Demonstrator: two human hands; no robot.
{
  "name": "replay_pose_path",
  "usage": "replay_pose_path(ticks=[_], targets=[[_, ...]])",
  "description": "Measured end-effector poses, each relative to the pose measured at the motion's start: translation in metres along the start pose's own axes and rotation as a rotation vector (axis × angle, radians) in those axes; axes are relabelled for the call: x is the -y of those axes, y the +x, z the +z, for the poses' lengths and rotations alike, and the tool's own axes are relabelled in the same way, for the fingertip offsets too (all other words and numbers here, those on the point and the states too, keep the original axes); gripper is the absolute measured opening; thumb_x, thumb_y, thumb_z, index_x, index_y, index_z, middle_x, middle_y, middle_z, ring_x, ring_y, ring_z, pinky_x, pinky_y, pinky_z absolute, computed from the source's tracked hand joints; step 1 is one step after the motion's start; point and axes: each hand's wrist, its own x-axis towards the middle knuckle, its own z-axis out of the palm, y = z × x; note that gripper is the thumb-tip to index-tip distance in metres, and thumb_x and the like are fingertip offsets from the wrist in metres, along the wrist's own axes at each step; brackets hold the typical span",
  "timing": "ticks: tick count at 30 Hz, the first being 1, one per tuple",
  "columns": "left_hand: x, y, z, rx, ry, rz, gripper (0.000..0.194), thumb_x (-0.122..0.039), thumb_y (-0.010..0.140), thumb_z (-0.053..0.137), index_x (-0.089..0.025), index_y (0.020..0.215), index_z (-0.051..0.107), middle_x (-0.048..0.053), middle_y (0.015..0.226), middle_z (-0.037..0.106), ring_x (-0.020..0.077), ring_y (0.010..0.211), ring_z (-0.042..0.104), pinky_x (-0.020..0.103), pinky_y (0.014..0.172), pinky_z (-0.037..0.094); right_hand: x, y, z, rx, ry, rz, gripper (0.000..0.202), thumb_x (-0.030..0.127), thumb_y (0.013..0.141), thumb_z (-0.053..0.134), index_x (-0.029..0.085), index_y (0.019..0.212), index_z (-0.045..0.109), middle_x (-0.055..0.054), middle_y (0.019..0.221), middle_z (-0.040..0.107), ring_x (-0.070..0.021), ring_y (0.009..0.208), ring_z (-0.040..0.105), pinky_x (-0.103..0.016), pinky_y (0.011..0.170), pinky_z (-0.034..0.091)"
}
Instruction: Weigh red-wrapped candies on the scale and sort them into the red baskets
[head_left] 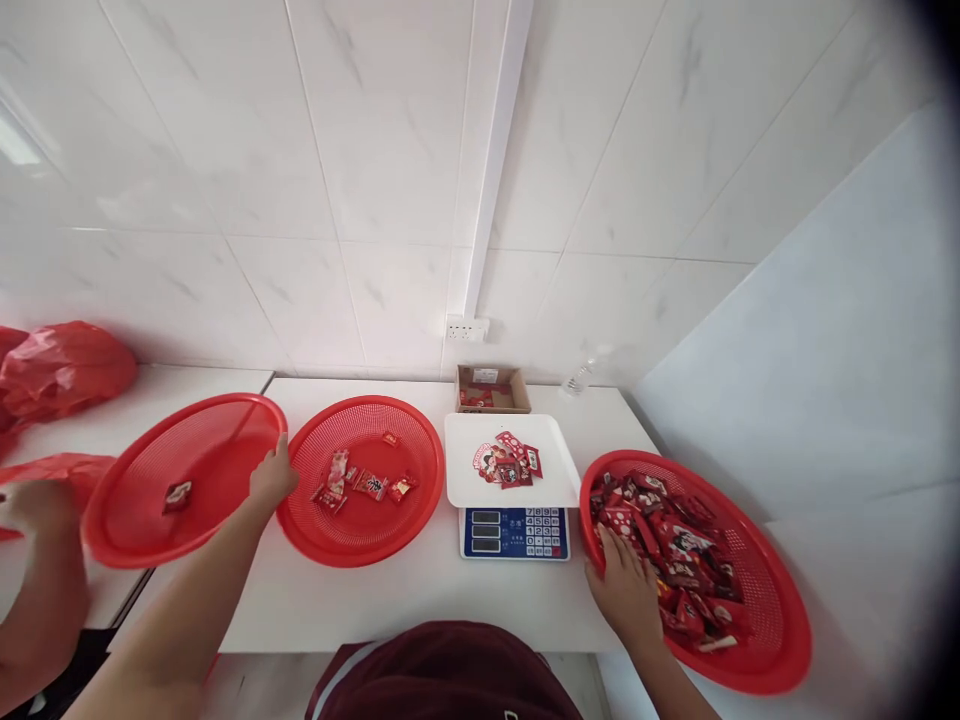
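My left hand (274, 476) is closed on the right rim of a red plastic basket (135, 470), which is tilted and holds one small wrapped snack (177, 497). On the right, my right hand (626, 588) grips the near-left rim of another red basket (784, 600), its fingers over the inside edge. Many red and dark wrapped snacks (686, 545) lie in that basket, which reaches past the table edge. Between my hands, a third red basket (360, 552) holds several wrapped pieces (370, 484). Beside it, a digital scale (515, 533) carries a few red packets (516, 470) on its white tray.
Behind the scale stands an open cardboard box (493, 390) with red packets inside. A clear plastic bottle (577, 378) is near the wall. Red plastic bags (67, 370) lie at far left, where another person's hand (37, 505) is. Tiled wall borders the white table (360, 610).
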Motion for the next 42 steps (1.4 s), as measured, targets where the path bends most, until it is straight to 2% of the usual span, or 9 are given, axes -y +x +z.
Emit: replay_pose_path(ticks=[5, 12, 16, 20, 25, 30, 32, 35, 42], targets=[[0.017, 0.017, 0.000, 0.030, 0.037, 0.154, 0.075, -0.008, 0.075, 0.039, -0.005, 0.145, 0.013, 0.023, 0.121, 0.059, 0.0340, 0.110, 0.058, 0.046, 0.090, 0.046, -0.001, 0.000, 0.001, 0.011, -0.008, -0.001, 0.056, 0.035, 0.081, 0.033, 0.010, 0.130, 0.046, -0.014, 0.131, 0.053, -0.0280, 0.124, 0.044, -0.048, 0.104, 0.029], [0.049, 0.032, -0.007, 0.072, 0.042, 0.379, 0.069, 0.001, 0.064, 0.043, -0.020, 0.129, 0.049, 0.007, 0.130, 0.057, 0.0230, 0.120, 0.053, 0.034, 0.102, 0.039, -0.001, 0.000, 0.001, 0.032, -0.013, -0.013, 0.056, 0.033, 0.080, 0.034, 0.008, 0.128, 0.048, -0.017, 0.130, 0.053, -0.0289, 0.123, 0.044, -0.049, 0.105, 0.028], [0.058, 0.029, -0.004, 0.087, 0.028, 0.405, 0.067, 0.000, 0.058, 0.042, -0.021, 0.119, 0.058, 0.004, 0.127, 0.060, 0.0230, 0.120, 0.052, 0.037, 0.105, 0.035, 0.006, 0.007, 0.001, -0.050, 0.016, -0.023, 0.055, 0.039, 0.082, 0.035, 0.013, 0.129, 0.046, -0.016, 0.133, 0.050, -0.0298, 0.128, 0.039, -0.054, 0.107, 0.022], [0.056, 0.021, 0.000, 0.092, -0.021, 0.391, 0.057, -0.006, 0.057, 0.041, -0.021, 0.107, 0.063, 0.003, 0.119, 0.064, 0.0244, 0.117, 0.051, 0.040, 0.106, 0.033, 0.032, 0.032, 0.001, -0.089, 0.129, -0.136, 0.055, 0.045, 0.085, 0.035, 0.015, 0.129, 0.045, -0.016, 0.136, 0.046, -0.0287, 0.131, 0.034, -0.051, 0.108, 0.022], [0.033, 0.009, -0.004, 0.063, -0.063, 0.386, 0.041, -0.012, 0.064, 0.039, -0.021, 0.093, 0.066, 0.005, 0.107, 0.068, 0.0246, 0.109, 0.055, 0.040, 0.104, 0.034, 0.087, 0.081, 0.003, 0.020, 0.229, -0.202, 0.063, 0.053, 0.085, 0.037, 0.019, 0.138, 0.034, -0.013, 0.147, 0.030, -0.0311, 0.138, 0.020, -0.052, 0.106, 0.025], [-0.025, -0.021, 0.012, 0.063, -0.085, 0.440, 0.048, -0.033, 0.084, 0.037, -0.019, 0.127, 0.052, 0.009, 0.130, 0.057, 0.0244, 0.127, 0.043, 0.044, 0.113, 0.016, 0.125, 0.120, 0.010, 0.176, 0.225, -0.227, 0.071, 0.057, 0.079, 0.047, 0.025, 0.141, 0.030, -0.012, 0.151, 0.020, -0.0368, 0.138, 0.016, -0.057, 0.105, 0.022], [-0.049, -0.035, 0.025, 0.103, -0.107, 0.442, 0.055, -0.043, 0.085, 0.041, -0.021, 0.135, 0.043, 0.008, 0.138, 0.049, 0.0243, 0.134, 0.035, 0.045, 0.114, 0.014, 0.129, 0.128, 0.014, 0.206, 0.211, -0.244, 0.073, 0.056, 0.077, 0.051, 0.027, 0.141, 0.031, -0.012, 0.152, 0.020, -0.0380, 0.137, 0.016, -0.058, 0.104, 0.020], [-0.075, -0.051, 0.042, 0.068, -0.121, 0.415, 0.054, -0.044, 0.085, 0.046, -0.021, 0.134, 0.044, 0.010, 0.135, 0.053, 0.0251, 0.129, 0.040, 0.046, 0.113, 0.014, 0.126, 0.133, 0.021, 0.191, 0.201, -0.282, 0.071, 0.054, 0.076, 0.053, 0.029, 0.140, 0.033, -0.010, 0.151, 0.023, -0.0372, 0.137, 0.019, -0.057, 0.104, 0.021], [-0.079, -0.078, 0.061, -0.050, -0.176, 0.410, 0.029, -0.032, 0.087, 0.047, -0.025, 0.109, 0.064, 0.007, 0.108, 0.065, 0.0224, 0.109, 0.057, 0.049, 0.111, 0.021, 0.105, 0.141, 0.033, 0.055, 0.310, -0.413, 0.050, 0.045, 0.085, 0.045, 0.023, 0.130, 0.048, -0.011, 0.138, 0.045, -0.0278, 0.125, 0.042, -0.046, 0.100, 0.033]])
